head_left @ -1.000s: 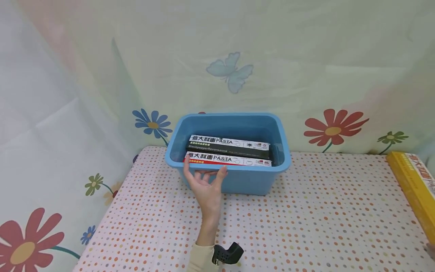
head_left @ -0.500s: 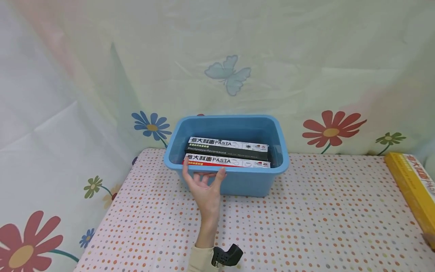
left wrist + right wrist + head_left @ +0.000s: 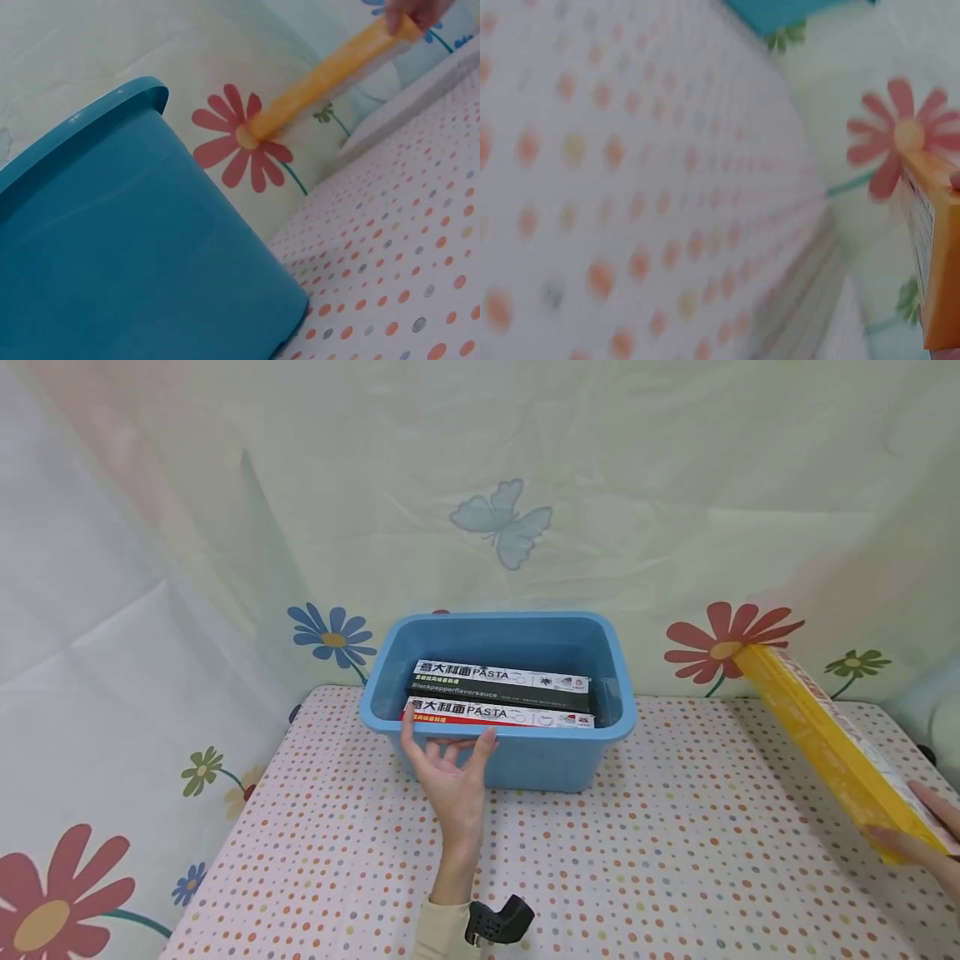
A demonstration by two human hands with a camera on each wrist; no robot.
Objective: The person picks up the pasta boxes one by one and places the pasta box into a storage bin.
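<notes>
A blue plastic bin [image 3: 543, 764] stands near the back of the table, with my left hand [image 3: 456, 793] gripping its front rim. The index finger reaches over the rim and the thumb lies against it. Inside lie two long pasta boxes: a black and white one [image 3: 502, 689] behind a red and white one [image 3: 517, 715]. On the right, my right hand [image 3: 930, 862] holds a yellow and white pasta box [image 3: 825, 743] by its near end, tilted with the far end raised. The left wrist view shows this yellow box [image 3: 330, 82] above the table.
The table [image 3: 675, 860] has a dotted cloth. Behind it hangs a pale curtain [image 3: 600, 543] printed with flowers and a butterfly; it also runs down the left side. A black wrist camera mount [image 3: 498, 920] sits on my left wrist.
My right hand has come into view at the right and lifted the yellow pasta box off the table, bringing it leftward with its far end up. My left hand keeps its grip on the bin.
</notes>
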